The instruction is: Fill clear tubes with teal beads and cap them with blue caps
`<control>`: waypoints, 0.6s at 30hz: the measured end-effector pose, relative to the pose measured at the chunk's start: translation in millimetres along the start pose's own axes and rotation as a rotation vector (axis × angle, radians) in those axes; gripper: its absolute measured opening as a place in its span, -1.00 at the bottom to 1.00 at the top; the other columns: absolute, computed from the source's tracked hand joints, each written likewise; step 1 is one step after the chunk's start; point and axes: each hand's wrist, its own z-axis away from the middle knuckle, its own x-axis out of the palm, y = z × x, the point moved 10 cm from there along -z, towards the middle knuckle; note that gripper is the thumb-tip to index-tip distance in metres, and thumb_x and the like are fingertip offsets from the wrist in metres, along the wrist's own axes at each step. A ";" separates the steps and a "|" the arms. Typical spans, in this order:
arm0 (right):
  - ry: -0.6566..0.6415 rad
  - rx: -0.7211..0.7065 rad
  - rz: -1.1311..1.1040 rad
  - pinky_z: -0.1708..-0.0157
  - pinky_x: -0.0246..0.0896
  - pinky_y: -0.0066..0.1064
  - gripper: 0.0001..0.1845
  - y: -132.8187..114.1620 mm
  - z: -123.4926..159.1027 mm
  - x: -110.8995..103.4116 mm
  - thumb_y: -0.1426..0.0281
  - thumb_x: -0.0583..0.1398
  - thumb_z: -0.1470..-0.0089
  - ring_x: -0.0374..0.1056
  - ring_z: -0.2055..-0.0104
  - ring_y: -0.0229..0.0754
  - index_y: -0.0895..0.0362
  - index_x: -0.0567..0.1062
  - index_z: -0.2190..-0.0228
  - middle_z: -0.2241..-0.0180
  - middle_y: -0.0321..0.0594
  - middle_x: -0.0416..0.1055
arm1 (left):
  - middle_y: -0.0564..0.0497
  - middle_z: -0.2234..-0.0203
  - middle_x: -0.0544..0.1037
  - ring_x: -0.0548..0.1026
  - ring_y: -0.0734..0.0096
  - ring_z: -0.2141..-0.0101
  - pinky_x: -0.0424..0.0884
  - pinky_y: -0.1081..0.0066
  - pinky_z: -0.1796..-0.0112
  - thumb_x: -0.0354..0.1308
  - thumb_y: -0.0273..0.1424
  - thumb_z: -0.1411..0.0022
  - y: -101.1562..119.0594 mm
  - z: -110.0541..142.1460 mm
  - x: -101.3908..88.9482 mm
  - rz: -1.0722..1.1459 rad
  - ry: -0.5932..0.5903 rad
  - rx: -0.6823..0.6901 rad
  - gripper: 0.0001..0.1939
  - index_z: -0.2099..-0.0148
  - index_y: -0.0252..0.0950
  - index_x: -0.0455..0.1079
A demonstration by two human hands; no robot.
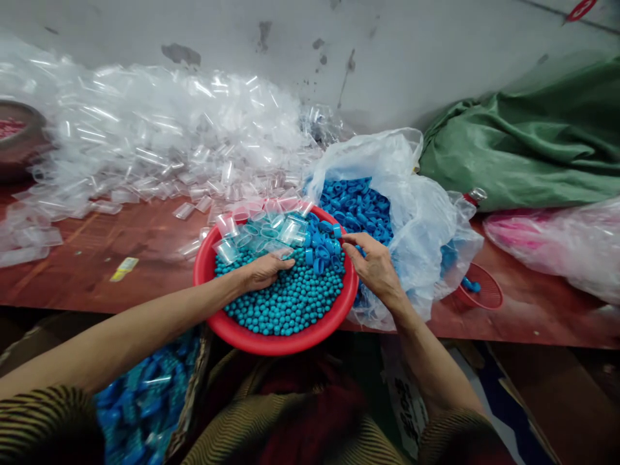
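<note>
A red basin [278, 347] is filled with small turquoise beads [281, 309]. Clear plastic tubes [252, 236] lie on the beads along its far left side, with blue caps [320, 248] heaped at its far right. Over the middle of the beads, my left hand [265, 271] is closed with its thumb pointing right. A clear tube touches that thumb, but what the curled fingers hold is hidden. At the basin's right rim, my right hand [374, 263] pinches thumb and forefinger together at a small blue cap [338, 230].
Behind the basin stretches a large pile of clear tubes [159, 129]. An open plastic bag [411, 194] of blue caps adjoins it on the right. Further right are a small red basket [484, 290] and a green sack [527, 142]. Below the table's edge, a box holds blue parts [150, 394].
</note>
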 end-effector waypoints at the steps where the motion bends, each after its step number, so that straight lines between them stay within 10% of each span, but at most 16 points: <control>1: 0.009 -0.022 -0.009 0.08 0.25 -0.24 -0.75 -4.2 1.1 -1.3 0.32 0.08 -0.13 0.40 0.11 -0.08 0.11 0.49 0.22 0.20 -0.14 0.50 | -0.03 0.28 0.59 0.50 0.31 0.21 0.26 0.22 -0.01 0.36 -0.40 0.11 2.0 2.6 0.4 -0.004 -0.021 0.008 -0.60 0.16 -0.33 0.43; 18: -0.126 -0.176 -0.087 0.18 0.29 -0.37 -0.80 -28.4 17.5 16.9 0.39 0.09 -0.16 0.41 0.20 -0.19 0.12 0.45 0.18 0.24 -0.18 0.48 | 0.02 0.31 0.56 0.43 0.40 0.29 0.28 0.43 0.23 0.24 -0.27 -0.06 27.9 42.2 -7.5 -0.459 0.004 0.053 -0.69 0.14 -0.30 0.47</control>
